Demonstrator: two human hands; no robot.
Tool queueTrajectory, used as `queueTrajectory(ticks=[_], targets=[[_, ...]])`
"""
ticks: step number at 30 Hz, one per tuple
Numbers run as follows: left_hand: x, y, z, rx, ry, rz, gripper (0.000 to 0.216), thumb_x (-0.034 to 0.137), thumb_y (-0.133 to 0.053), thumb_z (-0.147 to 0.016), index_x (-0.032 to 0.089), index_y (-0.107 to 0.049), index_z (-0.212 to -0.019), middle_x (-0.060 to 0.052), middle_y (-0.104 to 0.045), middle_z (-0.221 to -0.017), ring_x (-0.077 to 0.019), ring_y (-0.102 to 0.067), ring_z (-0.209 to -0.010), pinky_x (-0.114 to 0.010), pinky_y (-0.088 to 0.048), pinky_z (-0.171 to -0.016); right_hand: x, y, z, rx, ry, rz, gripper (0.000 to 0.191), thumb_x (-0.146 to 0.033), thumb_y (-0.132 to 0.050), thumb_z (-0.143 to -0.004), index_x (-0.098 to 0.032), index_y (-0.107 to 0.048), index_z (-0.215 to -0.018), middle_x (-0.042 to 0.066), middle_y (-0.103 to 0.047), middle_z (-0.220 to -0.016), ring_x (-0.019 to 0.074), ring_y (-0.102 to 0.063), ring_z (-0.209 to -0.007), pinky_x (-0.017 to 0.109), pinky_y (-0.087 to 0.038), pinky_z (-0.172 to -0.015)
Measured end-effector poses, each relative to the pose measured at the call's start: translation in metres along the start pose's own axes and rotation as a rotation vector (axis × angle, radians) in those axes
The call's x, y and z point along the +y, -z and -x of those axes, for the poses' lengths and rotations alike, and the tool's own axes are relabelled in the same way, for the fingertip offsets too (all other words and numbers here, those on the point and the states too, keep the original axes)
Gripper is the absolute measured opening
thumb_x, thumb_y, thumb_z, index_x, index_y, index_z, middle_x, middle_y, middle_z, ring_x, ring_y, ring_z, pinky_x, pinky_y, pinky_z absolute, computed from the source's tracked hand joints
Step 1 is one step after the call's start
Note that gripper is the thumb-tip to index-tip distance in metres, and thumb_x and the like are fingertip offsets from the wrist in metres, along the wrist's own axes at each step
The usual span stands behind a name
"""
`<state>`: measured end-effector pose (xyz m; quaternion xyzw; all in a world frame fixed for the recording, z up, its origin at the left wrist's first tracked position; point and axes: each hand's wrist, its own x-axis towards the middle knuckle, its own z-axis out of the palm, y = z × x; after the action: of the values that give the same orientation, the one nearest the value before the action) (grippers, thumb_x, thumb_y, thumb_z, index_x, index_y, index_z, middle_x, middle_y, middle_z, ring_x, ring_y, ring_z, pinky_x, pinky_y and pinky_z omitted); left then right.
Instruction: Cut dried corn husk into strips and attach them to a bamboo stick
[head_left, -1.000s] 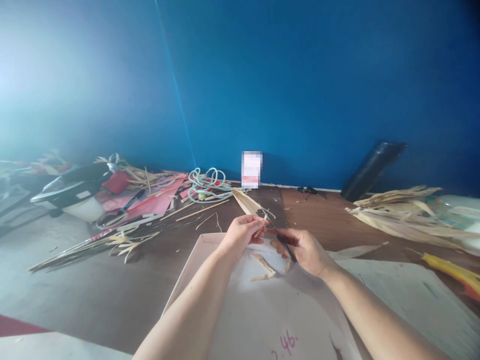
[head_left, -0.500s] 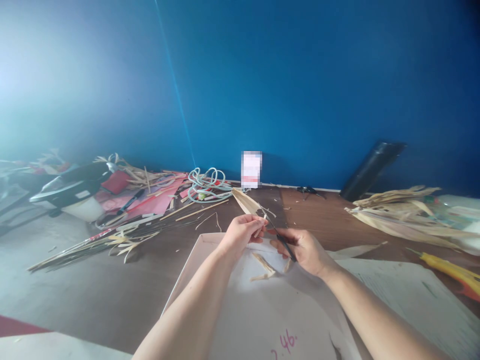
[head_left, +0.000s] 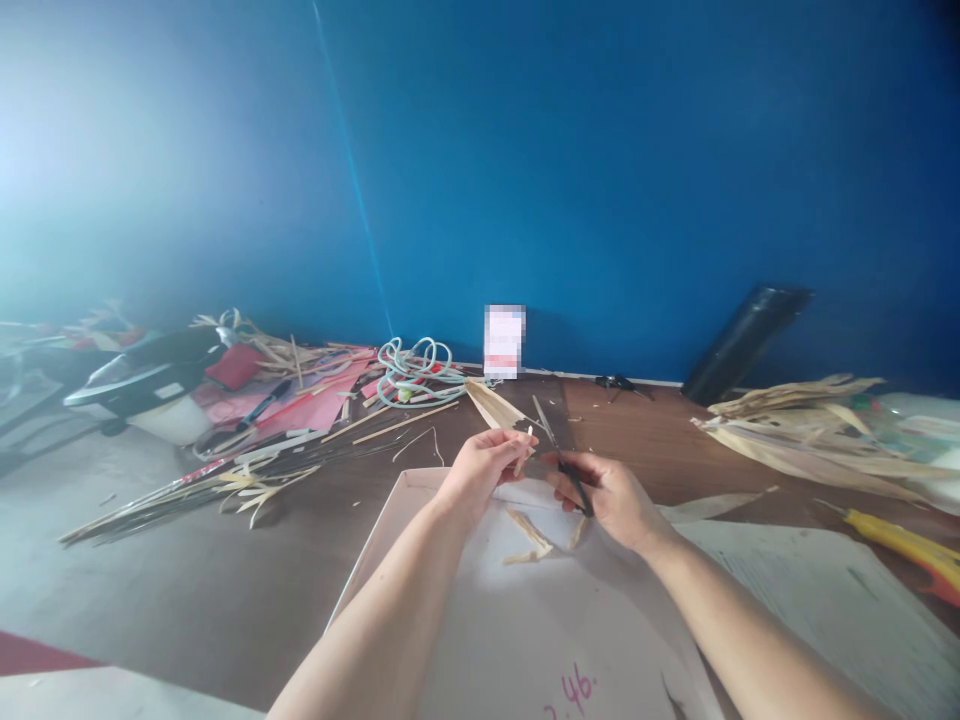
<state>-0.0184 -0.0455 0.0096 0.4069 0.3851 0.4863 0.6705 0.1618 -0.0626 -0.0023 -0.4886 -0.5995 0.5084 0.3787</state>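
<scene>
A pale strip (head_left: 530, 437) is being pinched by the left hand's (head_left: 489, 468) fingers above the white box's (head_left: 592, 620) far end; just to the right, a slim black-handled tool (head_left: 576, 486) is being gripped by the right hand's (head_left: 611, 502) fingers, its tip being pointed farward; dry scraps (head_left: 534, 540) are being supported by the box.

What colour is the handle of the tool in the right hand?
The handle in the right hand is black, best seen in the head view.

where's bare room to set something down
Bare tabletop lies left of the white box, below the stick bundle, and, scraps aside, between the right hand and the black roll. It's crowded back left around the pale cord and far right around the dried husks.
</scene>
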Motion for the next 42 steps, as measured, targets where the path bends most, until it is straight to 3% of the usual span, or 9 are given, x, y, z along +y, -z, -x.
queueTrajectory(ticks=[5,11,16,22,28,35,42], targets=[[-0.003,0.001,0.0,-0.026,-0.023,0.013,0.031,0.038,-0.071,-0.067,0.011,-0.064,-0.08,0.004,-0.043,-0.055,-0.0031,-0.034,-0.05,-0.017,-0.028,-0.049,-0.006,0.0,0.0,0.061,-0.08,-0.085,0.05,-0.042,-0.071,-0.068,-0.018,-0.063,-0.111,0.003,-0.065,-0.071,0.015,-0.058,-0.063,0.024,-0.043,-0.052],[-0.005,-0.001,-0.001,-0.01,-0.062,0.027,0.029,0.037,-0.07,-0.068,0.012,-0.058,-0.079,-0.001,-0.057,-0.071,-0.0033,-0.04,-0.053,-0.017,-0.028,-0.05,-0.012,-0.003,0.004,0.102,-0.079,-0.162,0.046,-0.043,-0.069,-0.07,-0.021,-0.062,-0.11,0.002,-0.063,-0.074,0.0153,-0.059,-0.066,0.02,-0.035,-0.044],[-0.005,-0.005,-0.002,0.042,-0.145,0.034,0.025,0.032,-0.069,-0.069,0.012,-0.057,-0.076,0.0,-0.057,-0.069,-0.0024,-0.039,-0.052,-0.017,-0.028,-0.05,-0.011,-0.007,0.005,0.07,-0.047,-0.211,0.049,-0.036,-0.071,-0.07,-0.02,-0.06,-0.114,0.003,-0.064,-0.076,0.0167,-0.06,-0.072,0.021,-0.039,-0.05],[-0.002,-0.009,0.0,0.051,-0.121,0.066,0.026,0.032,-0.07,-0.067,0.013,-0.054,-0.075,0.003,-0.051,-0.062,-0.0038,-0.044,-0.052,-0.017,-0.035,-0.051,-0.006,-0.01,0.005,0.046,-0.017,-0.23,0.054,-0.031,-0.076,-0.064,-0.022,-0.06,-0.114,0.004,-0.064,-0.093,0.0129,-0.056,-0.069,0.022,-0.04,-0.052],[-0.003,-0.011,0.002,0.031,-0.082,0.063,0.028,0.032,-0.071,-0.067,0.013,-0.052,-0.077,-0.001,-0.058,-0.067,-0.0084,-0.056,-0.063,-0.021,-0.047,-0.062,-0.009,-0.011,0.005,0.091,0.021,-0.196,0.052,-0.033,-0.074,-0.065,-0.021,-0.059,-0.113,0.003,-0.061,-0.086,0.01,-0.049,-0.059,0.022,-0.04,-0.051],[-0.003,-0.012,0.001,0.036,-0.02,0.067,0.03,0.029,-0.074,-0.063,0.013,-0.051,-0.076,-0.002,-0.06,-0.067,-0.0098,-0.059,-0.063,-0.022,-0.05,-0.061,-0.013,-0.006,0.004,0.194,0.063,-0.161,0.046,-0.036,-0.072,-0.066,-0.021,-0.057,-0.107,0.001,-0.057,-0.076,0.0108,-0.049,-0.058,0.023,-0.039,-0.05],[-0.005,-0.011,0.001,0.057,-0.026,0.098,0.028,0.026,-0.072,-0.067,0.013,-0.05,-0.077,-0.005,-0.063,-0.071,-0.0116,-0.062,-0.068,-0.024,-0.052,-0.067,-0.011,-0.007,0.004,0.205,0.054,-0.139,0.047,-0.033,-0.072,-0.066,-0.023,-0.058,-0.11,0.0,-0.059,-0.08,0.0124,-0.052,-0.063,0.023,-0.04,-0.052]])
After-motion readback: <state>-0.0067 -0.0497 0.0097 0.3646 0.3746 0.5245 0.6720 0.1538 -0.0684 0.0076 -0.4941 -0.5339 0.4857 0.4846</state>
